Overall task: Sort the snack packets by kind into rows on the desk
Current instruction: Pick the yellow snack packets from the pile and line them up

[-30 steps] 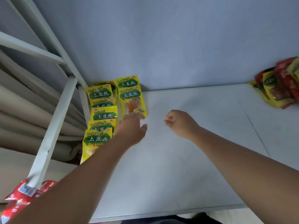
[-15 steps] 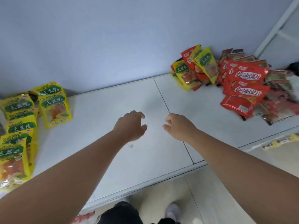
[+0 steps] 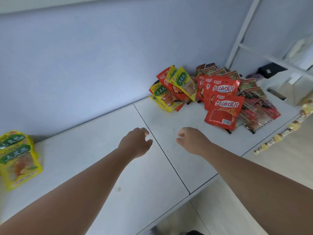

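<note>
Both my hands hover over the middle of the white desk (image 3: 94,160) and hold nothing. My left hand (image 3: 135,142) has its fingers loosely curled, just left of the desk seam. My right hand (image 3: 191,141) is loosely curled too, right of the seam. A mixed pile lies against the wall at the back right: yellow packets (image 3: 182,82) lean on red packets (image 3: 223,109), with darker red-brown packets (image 3: 259,106) behind and beside them. Sorted yellow packets (image 3: 18,158) lie at the left edge of the view.
A blue-grey wall (image 3: 101,56) runs behind the desk. White frame bars (image 3: 243,31) rise at the right, with a black object (image 3: 271,70) behind them. A strip of small yellow-white packets (image 3: 279,134) hangs over the desk's right edge. Floor shows below the front edge.
The view has swung right, from the yellow rows at the left to the mixed pile. Both hands moved right over the desk with it, staying empty.
</note>
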